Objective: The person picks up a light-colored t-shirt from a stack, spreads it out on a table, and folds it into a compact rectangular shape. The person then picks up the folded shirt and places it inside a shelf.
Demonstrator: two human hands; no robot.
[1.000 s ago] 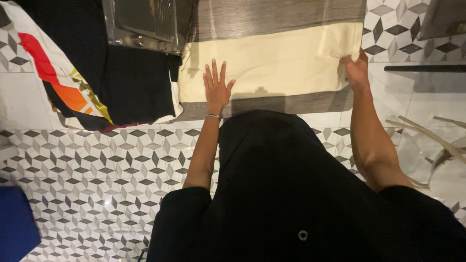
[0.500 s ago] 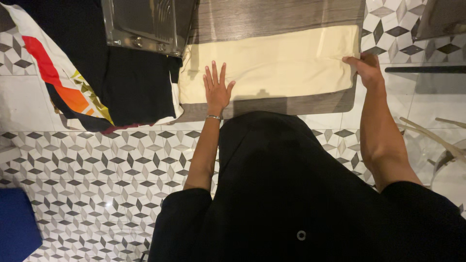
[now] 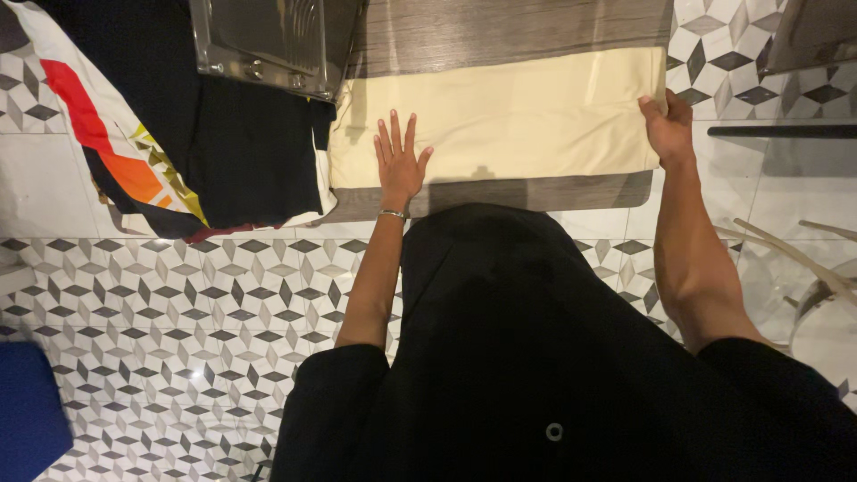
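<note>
A folded cream cloth (image 3: 518, 116) lies flat on a grey wood-grain tabletop (image 3: 500, 31). My left hand (image 3: 398, 162) rests palm down on the cloth's near left part, fingers spread, a thin bracelet on the wrist. My right hand (image 3: 668, 123) is at the cloth's right edge, fingers against the fold; whether it pinches the edge is hard to tell. My black top fills the lower middle of the view.
A pile of black cloth (image 3: 232, 134) and a white cloth with red, orange and yellow patches (image 3: 107, 143) lie left of the cream cloth. A clear acrylic box (image 3: 268, 40) stands above them. A clear chair (image 3: 794, 268) is at right, a blue object (image 3: 31, 411) at bottom left.
My right hand turned the cloth's raised right corner down, so the cloth now lies flat, and moved slightly up along the right edge. My left hand stayed in place.
</note>
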